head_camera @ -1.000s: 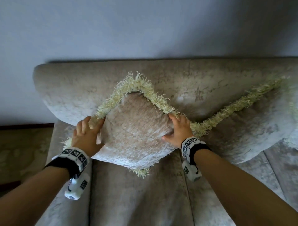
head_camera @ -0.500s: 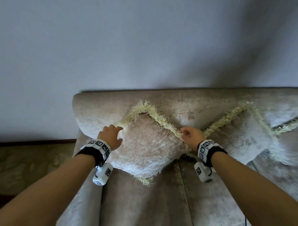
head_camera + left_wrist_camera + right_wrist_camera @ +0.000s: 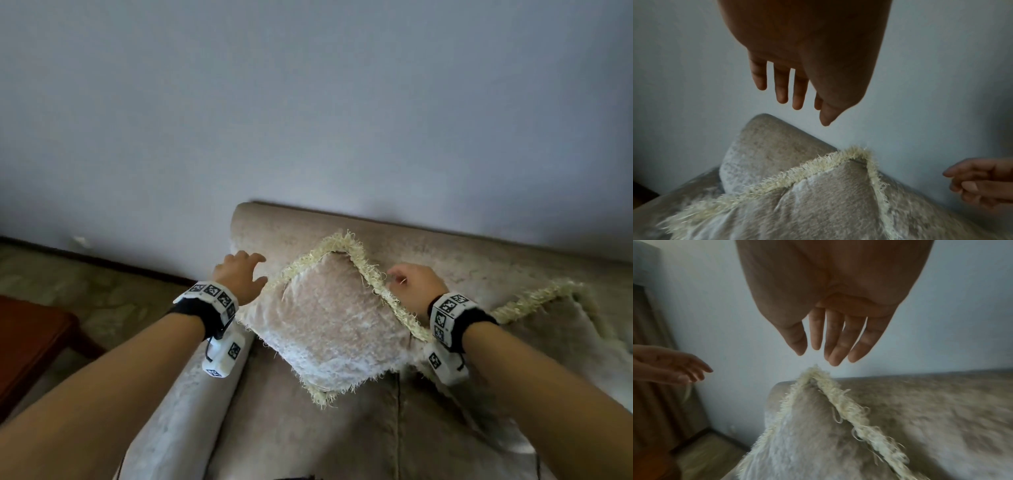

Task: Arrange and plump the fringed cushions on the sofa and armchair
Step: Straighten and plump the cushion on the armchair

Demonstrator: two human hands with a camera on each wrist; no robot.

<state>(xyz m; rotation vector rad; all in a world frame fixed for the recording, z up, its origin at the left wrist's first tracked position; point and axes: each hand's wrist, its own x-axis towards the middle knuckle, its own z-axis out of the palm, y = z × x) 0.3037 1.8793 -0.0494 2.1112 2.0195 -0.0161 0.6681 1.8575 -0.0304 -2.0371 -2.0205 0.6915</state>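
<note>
A beige cushion with pale yellow fringe [image 3: 329, 322] leans corner-up against the sofa's backrest [image 3: 428, 246] at its left end. In the left wrist view the same cushion [image 3: 828, 199] fills the bottom, and in the right wrist view the cushion [image 3: 809, 431] points up toward the fingers. My left hand [image 3: 241, 274] hovers off the cushion's upper left edge, fingers straight and empty. My right hand [image 3: 412, 284] hangs just off the upper right fringe, fingers relaxed, holding nothing. A second fringed cushion [image 3: 555, 329] lies to the right, partly behind my right wrist.
The sofa's left armrest [image 3: 191, 404] runs under my left forearm. A dark red-brown wooden piece of furniture [image 3: 30, 346] stands at the left on a patterned floor [image 3: 85, 284]. A plain grey wall [image 3: 308, 102] rises behind the sofa.
Both hands have let go of the cushion's sides and lifted slightly away, fingers now loose. The view has pulled back and swung left, showing more wall and floor.
</note>
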